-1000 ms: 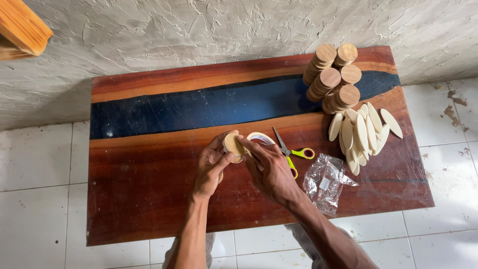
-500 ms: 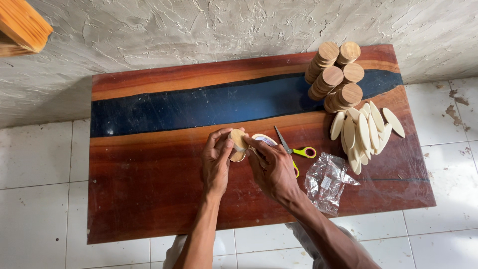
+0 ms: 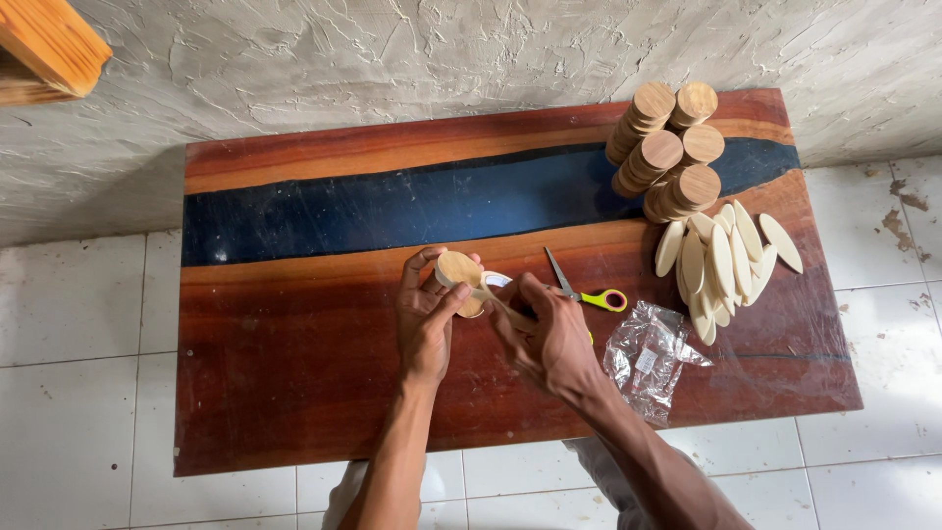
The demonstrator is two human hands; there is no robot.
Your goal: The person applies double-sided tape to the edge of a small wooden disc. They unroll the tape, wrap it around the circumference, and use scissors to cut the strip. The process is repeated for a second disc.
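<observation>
Round wooden stack held over the tabletop (image 3: 294, 393).
My left hand (image 3: 424, 319) fingers gripped the stack of wooden discs (image 3: 458, 275); my right hand (image 3: 549, 339) fingers pinched a tape strip (image 3: 491, 294) beside it, scissors (image 3: 579, 290) just beyond.

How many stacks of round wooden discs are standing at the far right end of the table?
5 stacks show, clustered together: two at the back, two in the middle, one at the front beside the oval wooden pieces. More may be hidden behind.
</observation>
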